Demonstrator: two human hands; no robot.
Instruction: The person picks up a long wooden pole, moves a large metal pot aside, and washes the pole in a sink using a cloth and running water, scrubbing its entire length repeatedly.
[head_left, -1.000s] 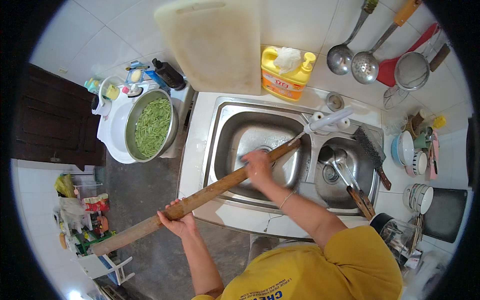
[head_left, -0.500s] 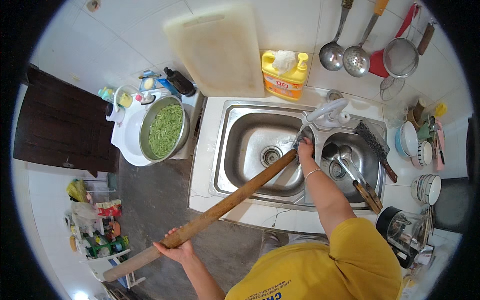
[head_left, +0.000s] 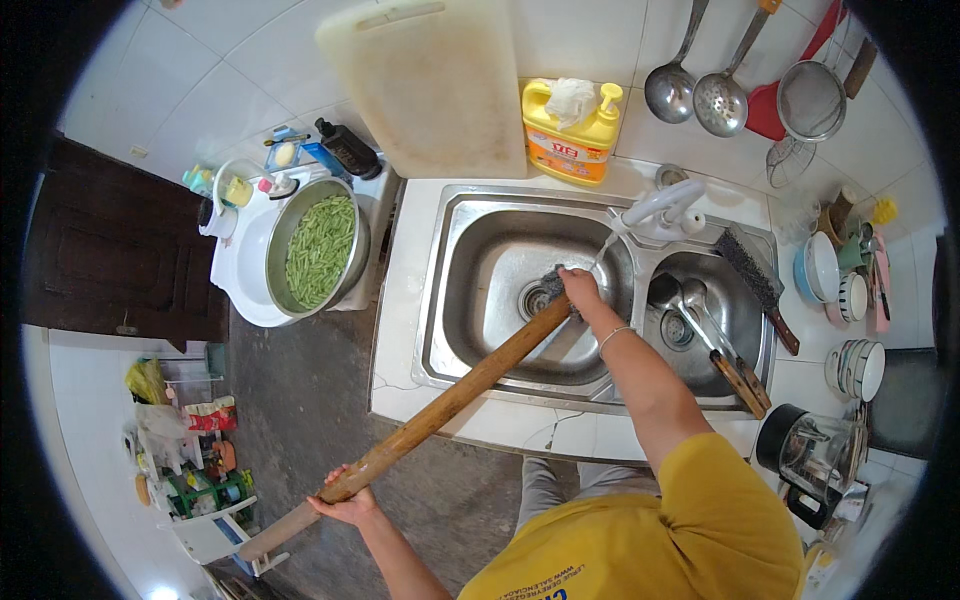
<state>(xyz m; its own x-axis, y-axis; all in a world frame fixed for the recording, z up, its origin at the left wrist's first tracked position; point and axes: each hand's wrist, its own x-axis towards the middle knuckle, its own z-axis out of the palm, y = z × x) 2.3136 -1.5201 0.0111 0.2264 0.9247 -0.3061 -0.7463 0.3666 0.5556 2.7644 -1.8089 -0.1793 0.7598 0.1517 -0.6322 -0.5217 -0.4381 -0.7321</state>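
Observation:
A long wooden rolling pin [head_left: 455,394] slants from over the left sink basin [head_left: 480,270] down to the lower left, past the counter's front edge. My left hand [head_left: 347,497] grips it near its lower end, fingers wrapped round from below. At its upper end, above the drain, my right hand [head_left: 582,290] is closed on a dark grey scouring pad [head_left: 552,281], held by the tip of the pin. Just beside that hand, a stream of water runs from the white faucet [head_left: 657,208]. My right fingers partly hide the pad and the pin's tip.
In the right basin lie ladles [head_left: 715,340] with wooden handles. A black-bristled brush [head_left: 750,270] rests along its right rim. Behind the sink stand a yellow detergent jug [head_left: 568,140] and a cutting board [head_left: 430,90]. A bowl of cut green beans [head_left: 320,250] sits at left.
My right hand has moved left with the pad, from under the faucet to above the drain. The pin's upper end has swung left, and the running water now shows beside my hand.

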